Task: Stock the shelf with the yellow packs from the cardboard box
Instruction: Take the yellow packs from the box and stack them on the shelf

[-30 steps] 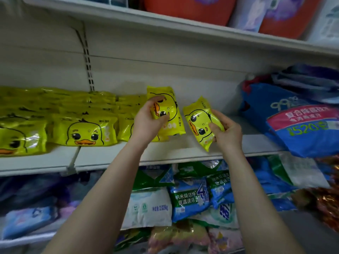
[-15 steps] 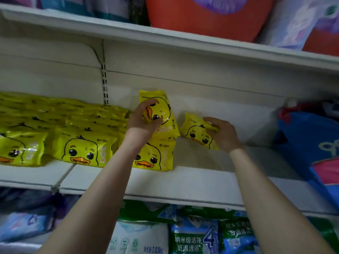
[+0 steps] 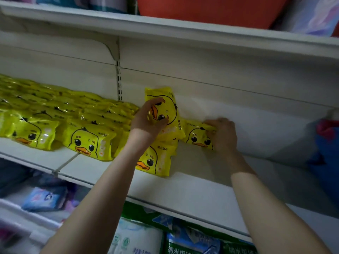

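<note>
Just right of the slotted metal upright [image 3: 119,83] on the back wall, the left hand [image 3: 146,124] grips a glossy yellow plastic duck-face pack [image 3: 169,107] on end above packs already lying there, apparently keeping it ready. Further right of the upright, the right hand [image 3: 222,134] curls over a second yellow duck pack [image 3: 197,137], seating it on the white metal shelf [image 3: 183,191] against the wall, likely to begin a fresh row. The cardboard box is out of view.
</note>
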`<state>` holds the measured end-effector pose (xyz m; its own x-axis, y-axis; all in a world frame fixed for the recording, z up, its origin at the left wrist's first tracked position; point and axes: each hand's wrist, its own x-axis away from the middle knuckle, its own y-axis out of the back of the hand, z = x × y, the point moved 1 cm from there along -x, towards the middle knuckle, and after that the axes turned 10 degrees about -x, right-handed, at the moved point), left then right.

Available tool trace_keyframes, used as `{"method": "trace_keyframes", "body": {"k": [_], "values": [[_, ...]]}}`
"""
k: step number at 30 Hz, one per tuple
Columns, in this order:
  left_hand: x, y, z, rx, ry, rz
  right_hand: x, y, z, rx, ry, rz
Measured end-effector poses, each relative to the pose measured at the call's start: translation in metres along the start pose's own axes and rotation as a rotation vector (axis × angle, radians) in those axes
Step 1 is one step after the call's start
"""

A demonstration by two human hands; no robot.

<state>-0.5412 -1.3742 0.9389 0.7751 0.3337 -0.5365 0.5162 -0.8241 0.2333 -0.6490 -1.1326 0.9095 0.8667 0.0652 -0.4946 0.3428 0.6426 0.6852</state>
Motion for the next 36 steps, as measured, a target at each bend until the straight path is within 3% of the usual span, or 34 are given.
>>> {"method": "trace_keyframes", "body": {"k": [2, 4, 5, 8, 10, 13, 17, 20, 24, 32, 36], "values": [[0.001, -0.008, -0.007, -0.004, -0.015, 0.021, 0.006, 0.01, 0.009, 0.001, 0.051, -0.072], [0.001, -0.018, -0.016, -0.029, -0.047, 0.026, 0.012, 0.022, 0.023, -0.154, 0.085, -0.12], [0.002, -0.025, -0.022, -0.038, -0.064, 0.031, 0.015, 0.031, 0.03, -0.351, 0.032, -0.081], [0.004, -0.045, -0.037, -0.064, -0.098, 0.056, 0.024, 0.048, 0.051, -0.948, -0.225, 0.265], [0.01, -0.06, -0.044, -0.069, -0.099, 0.093, 0.027, 0.052, 0.049, -1.012, -0.255, 0.411], [0.024, -0.082, -0.05, -0.09, -0.092, 0.186, 0.034, 0.058, 0.031, -1.047, -0.235, 0.385], [0.05, -0.103, -0.041, -0.12, 0.026, 0.383, 0.044, 0.067, 0.004, -0.943, -0.216, 0.22], [0.071, -0.112, -0.032, -0.139, 0.083, 0.443, 0.044, 0.07, -0.014, -0.605, -0.114, 0.16], [0.085, -0.112, -0.021, -0.213, 0.1, 0.46, 0.039, 0.062, -0.011, -0.184, 0.03, 0.244], [0.084, -0.105, -0.009, -0.439, 0.113, 0.482, 0.029, 0.028, 0.001, -0.087, 0.186, 0.218], [0.081, -0.109, -0.009, -0.492, 0.114, 0.496, 0.031, 0.023, -0.004, -0.043, 0.164, 0.18]]}}
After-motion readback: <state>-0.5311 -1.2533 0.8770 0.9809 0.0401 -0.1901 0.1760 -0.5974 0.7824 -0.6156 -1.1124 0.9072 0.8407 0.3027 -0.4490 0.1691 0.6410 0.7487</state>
